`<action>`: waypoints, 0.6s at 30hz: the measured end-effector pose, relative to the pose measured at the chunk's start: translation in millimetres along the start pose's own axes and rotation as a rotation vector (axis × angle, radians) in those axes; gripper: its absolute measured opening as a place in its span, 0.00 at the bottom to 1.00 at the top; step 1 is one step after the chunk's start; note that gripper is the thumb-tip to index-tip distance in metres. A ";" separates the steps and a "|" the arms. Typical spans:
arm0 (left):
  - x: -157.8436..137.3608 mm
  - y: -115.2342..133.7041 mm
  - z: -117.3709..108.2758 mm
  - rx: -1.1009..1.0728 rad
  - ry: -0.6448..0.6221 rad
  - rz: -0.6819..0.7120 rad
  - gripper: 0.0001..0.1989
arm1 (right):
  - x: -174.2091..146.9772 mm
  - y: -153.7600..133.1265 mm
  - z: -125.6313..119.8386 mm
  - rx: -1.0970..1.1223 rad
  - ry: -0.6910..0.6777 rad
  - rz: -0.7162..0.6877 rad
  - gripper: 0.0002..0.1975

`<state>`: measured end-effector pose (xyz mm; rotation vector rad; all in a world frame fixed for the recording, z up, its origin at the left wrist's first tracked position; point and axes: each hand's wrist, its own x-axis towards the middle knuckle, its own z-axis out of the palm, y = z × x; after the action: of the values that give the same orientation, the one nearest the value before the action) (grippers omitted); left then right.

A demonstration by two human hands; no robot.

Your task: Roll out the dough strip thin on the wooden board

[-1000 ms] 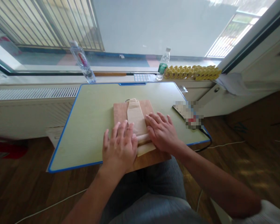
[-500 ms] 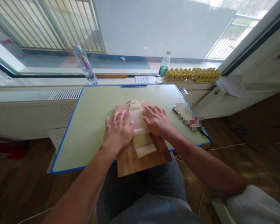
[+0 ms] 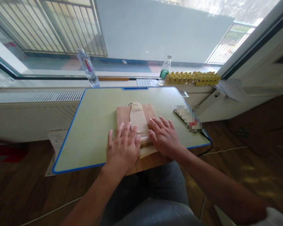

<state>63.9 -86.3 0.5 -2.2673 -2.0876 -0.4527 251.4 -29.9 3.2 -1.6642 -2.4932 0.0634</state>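
Observation:
A pale beige strip, which looks like a dough sheet point(image 3: 139, 117), lies lengthwise on a wooden board point(image 3: 124, 113). A raised ridge crosses the sheet between my palms. What lies under my palms is hidden. My left hand point(image 3: 124, 147) is palm down at the left side of the sheet, fingers stretched and slightly spread. Opposite it, my right hand point(image 3: 165, 136) rests flat at the sheet's right side, its fingers also extended. The sheet's near end shows just below the ridge.
The board sits on a pale green table point(image 3: 96, 116) with a blue edge, overhanging its near side. A pixelated object point(image 3: 190, 118) with a black cord lies at the right. Two plastic bottles, one left point(image 3: 88, 69) and one right point(image 3: 164, 71), and yellow egg-carton-like trays point(image 3: 193, 78) line the windowsill.
Both hands have slid toward my body, staying flat. The ridge between them has moved nearer too, uncovering more of the sheet's far part and the board's far end.

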 end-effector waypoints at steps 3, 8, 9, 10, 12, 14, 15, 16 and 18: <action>19.7 -7.9 2.5 0.015 -0.015 -0.001 0.28 | 20.8 0.4 3.0 0.016 0.029 0.009 0.30; 63.5 -25.8 10.3 0.027 -0.075 -0.032 0.30 | 68.5 4.1 7.2 0.078 0.013 0.063 0.33; 70.5 -28.7 11.5 0.026 -0.081 -0.036 0.30 | 76.9 5.0 7.3 0.090 0.008 0.069 0.33; 76.5 -31.1 12.3 0.024 -0.082 -0.038 0.30 | 84.3 5.7 7.2 0.099 0.002 0.073 0.34; 84.6 -34.1 12.8 0.022 -0.074 -0.040 0.29 | 94.8 6.5 6.7 0.107 -0.009 0.077 0.34; 86.4 -34.1 11.9 0.025 -0.067 -0.046 0.29 | 97.6 6.4 6.5 0.103 -0.014 0.083 0.34; 84.6 -32.9 11.2 0.029 -0.068 -0.050 0.29 | 95.6 5.9 6.6 0.099 -0.009 0.083 0.34; 80.9 -30.9 10.5 0.036 -0.068 -0.053 0.29 | 91.2 5.3 6.8 0.094 0.000 0.078 0.33; 68.5 -25.1 9.1 0.047 -0.056 -0.046 0.29 | 76.5 3.7 7.5 0.084 0.030 0.065 0.33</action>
<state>45.1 -15.3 3.1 -2.2360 -2.1567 -0.3413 224.9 42.4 2.7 -1.6989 -2.3802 0.1470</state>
